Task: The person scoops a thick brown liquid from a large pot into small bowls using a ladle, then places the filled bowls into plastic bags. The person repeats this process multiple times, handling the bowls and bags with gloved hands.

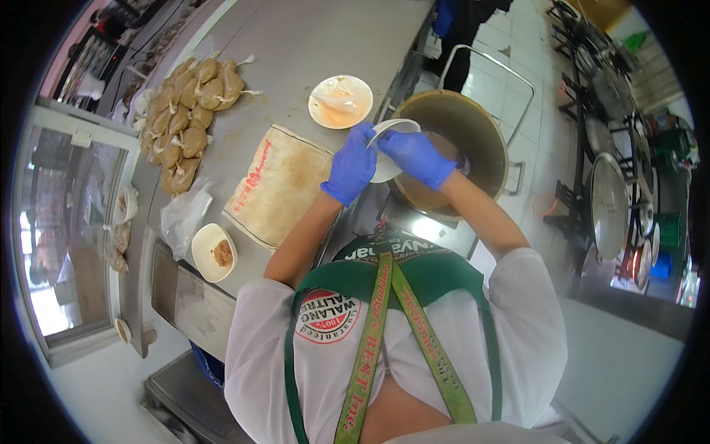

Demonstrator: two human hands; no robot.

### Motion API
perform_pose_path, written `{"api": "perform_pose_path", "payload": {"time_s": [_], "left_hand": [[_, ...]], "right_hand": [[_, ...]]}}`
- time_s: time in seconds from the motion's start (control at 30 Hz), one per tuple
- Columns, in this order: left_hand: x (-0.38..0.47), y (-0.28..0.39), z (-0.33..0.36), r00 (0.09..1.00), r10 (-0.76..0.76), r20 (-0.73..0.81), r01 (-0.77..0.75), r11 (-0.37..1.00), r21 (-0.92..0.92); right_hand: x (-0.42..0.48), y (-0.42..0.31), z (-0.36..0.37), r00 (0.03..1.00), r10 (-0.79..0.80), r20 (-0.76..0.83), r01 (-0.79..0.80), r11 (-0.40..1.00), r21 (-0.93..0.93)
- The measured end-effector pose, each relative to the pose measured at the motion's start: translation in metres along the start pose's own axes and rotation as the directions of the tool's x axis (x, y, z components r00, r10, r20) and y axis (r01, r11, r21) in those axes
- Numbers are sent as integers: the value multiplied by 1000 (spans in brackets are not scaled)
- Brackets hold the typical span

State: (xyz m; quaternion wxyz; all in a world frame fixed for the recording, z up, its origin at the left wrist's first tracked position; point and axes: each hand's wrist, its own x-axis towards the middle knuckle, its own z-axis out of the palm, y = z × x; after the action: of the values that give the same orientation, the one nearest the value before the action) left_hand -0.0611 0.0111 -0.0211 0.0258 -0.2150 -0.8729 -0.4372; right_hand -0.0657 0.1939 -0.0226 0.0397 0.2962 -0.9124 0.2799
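Observation:
Both my hands wear blue gloves. My left hand [355, 162] and my right hand [416, 155] grip the rim of a tilted white bowl [387, 167] at the left edge of a large metal pot [482, 161]. Brownish liquid lies in the pot. Beyond my left hand, a white bowl [359, 117] on the steel table [288, 61] holds a clear plastic bag and an orange residue. A stained cloth [280, 186] with red writing lies flat to the left of my forearm. My fingertips are partly hidden by the bowl.
Tied bags of brown paste [191, 116] are piled at the table's left. Near them lie an empty plastic bag [183, 219] and a cream bowl [213, 269] with some brown paste. A person in dark trousers [457, 61] stands beyond the pot's metal handle frame [521, 83]. Large pans [607, 205] line the right.

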Motion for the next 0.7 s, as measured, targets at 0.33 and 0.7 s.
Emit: {"api": "perform_pose_path", "payload": {"time_s": [0.33, 0.7], "left_hand": [[-13, -20, 42, 982, 38, 187, -19, 994, -104], [-49, -40, 94, 940, 98, 328, -35, 981, -192]], "right_hand": [[-59, -9, 23, 972, 208, 111, -213, 976, 39], [-139, -21, 68, 929, 366, -45, -369, 926, -78]]}}
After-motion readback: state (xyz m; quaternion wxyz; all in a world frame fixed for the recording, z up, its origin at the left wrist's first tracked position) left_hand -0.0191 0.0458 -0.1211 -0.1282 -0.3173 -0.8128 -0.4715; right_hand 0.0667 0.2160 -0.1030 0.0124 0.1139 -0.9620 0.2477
